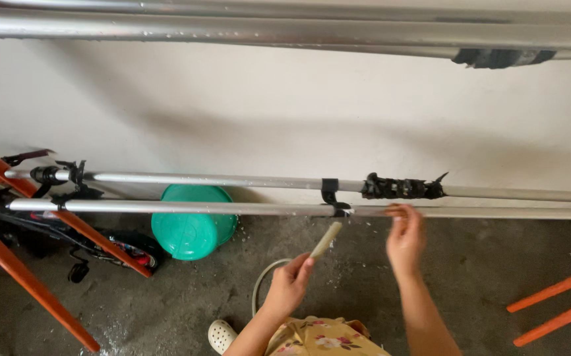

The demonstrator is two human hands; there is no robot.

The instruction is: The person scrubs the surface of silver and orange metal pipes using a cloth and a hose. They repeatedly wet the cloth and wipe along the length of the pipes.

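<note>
Here we face a pale wall [266, 105] with metal poles [200, 208] running across it on orange legs [22, 277]; a green basin [193, 224] lies on the floor [430, 277] below. Our right hand [404, 237] has its fingers pinched on the lower pole. Our left hand [290, 283] has its fingers closed around a hose [326, 240], its tip just under the pole's black clip [330, 192].

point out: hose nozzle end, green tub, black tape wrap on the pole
hose nozzle [326, 240], head view, middle of the pale tip held in the left hand.
green tub [192, 224], head view, centre of its upturned side.
black tape wrap [401, 188], head view, middle of the wrap on the upper pole.
</note>
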